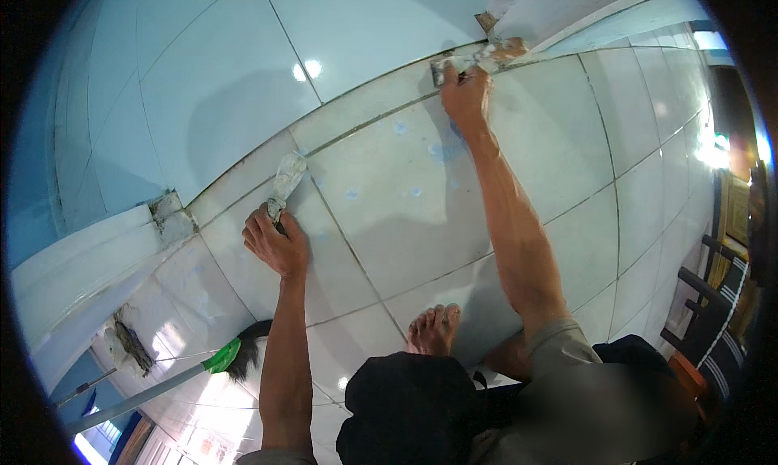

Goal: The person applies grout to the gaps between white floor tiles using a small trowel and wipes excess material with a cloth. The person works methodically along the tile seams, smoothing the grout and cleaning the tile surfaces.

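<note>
My left hand (279,242) is closed round the handle of a putty knife (289,175). Its broad blade, smeared with whitish paste, points away from me over the pale floor tiles. Farther off to the right, my right hand (467,96) grips a flat scraper-like tool (438,72) low against the narrow tile strip (356,118) of the doorway. The fingers hide most of that tool, so its exact kind is unclear. Beside it, white paste and a brown broken patch (509,50) show at the foot of the right door frame (567,11).
Pale blue spots (438,150) dot the floor tiles (389,214). A chipped corner (170,214) marks the left frame's foot. My bare foot (435,329) rests near the middle. A broom with a green collar (223,357) lies at left; a dark chair (713,311) stands at right.
</note>
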{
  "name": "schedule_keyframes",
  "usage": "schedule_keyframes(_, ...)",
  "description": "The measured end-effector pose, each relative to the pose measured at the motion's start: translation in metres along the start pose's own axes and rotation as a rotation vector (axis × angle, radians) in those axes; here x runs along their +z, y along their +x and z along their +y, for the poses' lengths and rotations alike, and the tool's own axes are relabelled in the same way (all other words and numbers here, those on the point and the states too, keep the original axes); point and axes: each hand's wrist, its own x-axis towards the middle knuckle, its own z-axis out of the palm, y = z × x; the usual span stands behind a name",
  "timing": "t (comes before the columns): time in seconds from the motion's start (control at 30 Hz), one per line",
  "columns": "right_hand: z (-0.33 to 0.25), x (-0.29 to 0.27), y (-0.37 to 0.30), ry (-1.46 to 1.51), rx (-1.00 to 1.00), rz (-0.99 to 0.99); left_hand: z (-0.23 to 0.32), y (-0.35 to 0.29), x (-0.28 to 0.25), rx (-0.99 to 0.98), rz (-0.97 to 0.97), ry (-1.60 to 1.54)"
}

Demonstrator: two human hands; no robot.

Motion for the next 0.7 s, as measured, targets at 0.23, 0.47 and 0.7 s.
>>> schedule_keyframes(0.23,-0.009,0.007,-0.007,0.048,-0.005,-0.056,0.003,0.001,-0.001,-0.031,-0.030,0.002)
schedule_keyframes(0.47,-0.025,0.017,-0.025,0.017,-0.052,0.047,0.003,0.004,-0.003,-0.006,-0.026,-0.032)
schedule_keyframes(0.7,-0.020,0.033,-0.037,0.143,0.055,0.016,0.002,0.001,0.000,0.002,-0.018,-0.024)
